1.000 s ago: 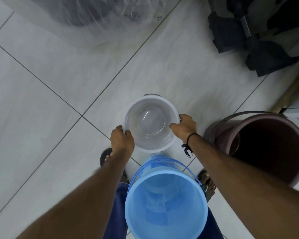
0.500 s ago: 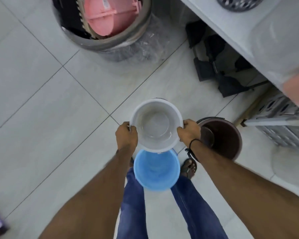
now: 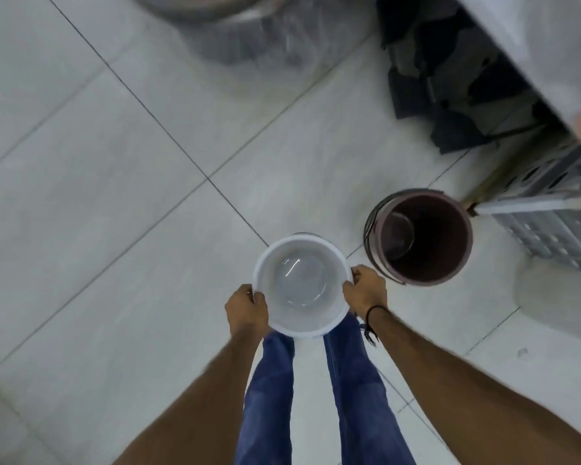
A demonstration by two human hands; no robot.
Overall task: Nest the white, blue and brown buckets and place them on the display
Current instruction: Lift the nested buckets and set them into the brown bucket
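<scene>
I hold a white bucket [image 3: 301,286] by its rim in front of my legs, mouth up. My left hand [image 3: 247,308] grips the left side of the rim and my right hand [image 3: 364,292] grips the right side. The blue bucket is hidden from view; the white bucket covers the spot where it stood. A brown bucket [image 3: 423,236] with a wire handle stands upright on the tiled floor, just right of my right hand and apart from it.
A white shelf edge [image 3: 530,55] runs across the top right, with dark items [image 3: 450,92] below it and a grey perforated crate [image 3: 557,223] at the right. A plastic-wrapped round bin [image 3: 245,31] sits at the top.
The white bucket has moved back toward my legs and now covers the blue bucket. The view has risen and shifted, so the brown bucket looks smaller and farther away.
</scene>
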